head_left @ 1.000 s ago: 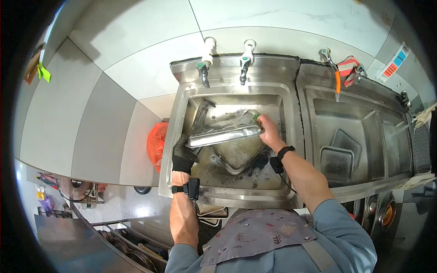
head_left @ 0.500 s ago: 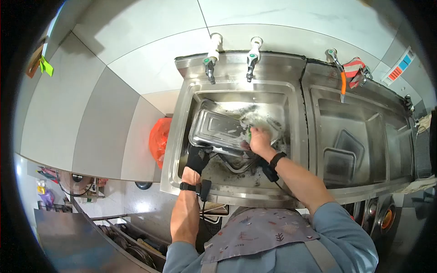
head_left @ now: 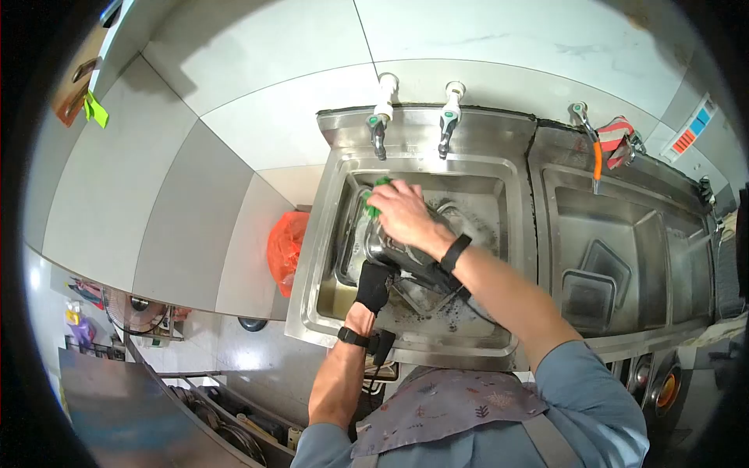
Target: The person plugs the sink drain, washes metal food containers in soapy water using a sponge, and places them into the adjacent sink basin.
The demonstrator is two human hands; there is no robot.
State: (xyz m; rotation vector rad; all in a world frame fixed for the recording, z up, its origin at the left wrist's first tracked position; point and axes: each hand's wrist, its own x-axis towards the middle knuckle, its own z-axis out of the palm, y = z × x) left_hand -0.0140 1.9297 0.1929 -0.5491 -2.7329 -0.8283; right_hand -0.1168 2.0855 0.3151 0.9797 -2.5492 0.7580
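Head view: the step in hand looks like scrubbing, with the right hand (head_left: 402, 213) pressing a green scrubber (head_left: 373, 209) near the far left corner of the sink (head_left: 306, 308), while the left hand (head_left: 374, 287), in a black glove, steadies a metal pan (head_left: 378, 246) from its near side. The right grip is bent closed over the scrubber, some of which sticks out beyond the fingertips. The left grip appears closed on the pan's near edge, though the fingers underneath are hidden. As a judgement, the next stroke calls for a firm left hold and even pressure on the scrubber, since wet metal could slip. The pan sits tilted inside the sink, left of its middle, partly covered by the right hand and forearm; it looks dark, wet and shiny, with a bright gleam on its rounded corner. How clean it is cannot be told. Below it in the sink lies soapy water with foam and dark specks. Behind the sink stand 2 taps (head_left: 449, 125), to its left hangs or rests an orange bag (head_left: 286, 251), and to its right 2 trays (head_left: 589, 300) lie in a neighbouring basin (head_left: 577, 191).
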